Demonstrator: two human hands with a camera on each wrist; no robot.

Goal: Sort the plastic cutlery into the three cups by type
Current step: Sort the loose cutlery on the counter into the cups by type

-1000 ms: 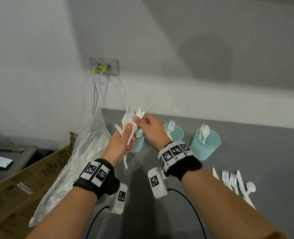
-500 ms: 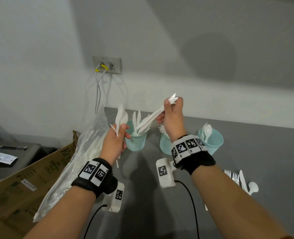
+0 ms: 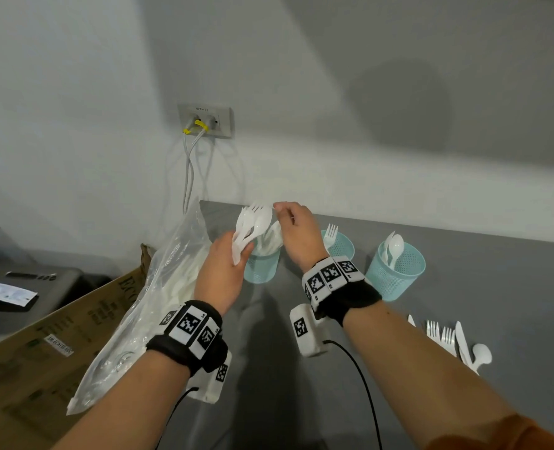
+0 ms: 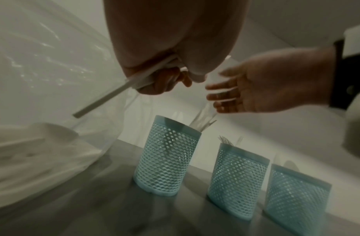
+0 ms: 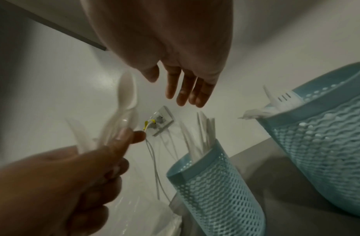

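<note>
My left hand (image 3: 225,258) grips a bunch of white plastic cutlery (image 3: 251,225), a spoon and a fork showing at its top, held just left of the left cup (image 3: 262,266). That teal mesh cup holds several knives (image 5: 203,135). My right hand (image 3: 296,228) hovers above it with straight fingers (image 5: 187,89) and holds nothing. The middle cup (image 3: 342,245) has a fork standing in it, and the right cup (image 3: 396,271) holds spoons. In the left wrist view the bunch's handles (image 4: 106,97) stick out below my left fist.
A clear plastic bag of cutlery (image 3: 158,287) lies left of the cups against a cardboard box (image 3: 51,339). Loose forks, a knife and a spoon (image 3: 457,342) lie on the grey table (image 3: 496,303) at the right. A wall socket with cables (image 3: 204,121) is behind.
My right hand held white cutlery raised over the left cup half a second ago; now it is empty and lower, over that cup. The left hand's bunch has shifted right, beside the cup.
</note>
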